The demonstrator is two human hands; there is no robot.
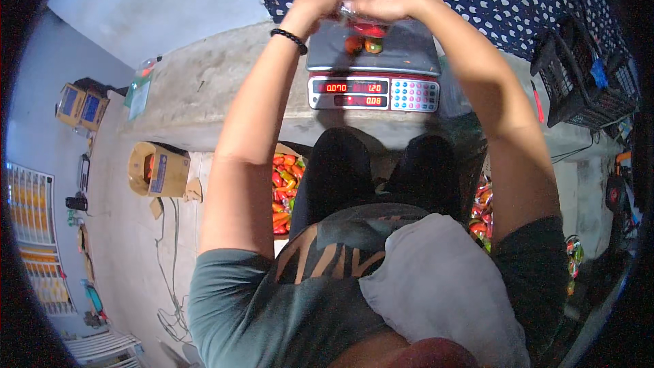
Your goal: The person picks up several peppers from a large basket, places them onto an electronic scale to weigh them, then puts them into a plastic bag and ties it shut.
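My left hand [321, 2] and my right hand [380, 5] meet above the far edge of a digital scale [373, 61]. Between them they hold a clear plastic bag [347, 8], blurred, with red peppers [370, 29] in its lower part. My fingers are partly hidden by the bag and by each other. Two small loose peppers lie on the dark weighing plate just below the bag, one reddish [353, 45] and one green and orange [373, 45]. The scale's red display is lit.
The scale stands on a concrete ledge [230, 76]. Black plastic crates [577, 79] and a red-handled tool [538, 105] are at the right. Boxes of peppers [287, 189] flank my legs. An open cardboard box [163, 168] and cables [173, 266] lie on the left floor.
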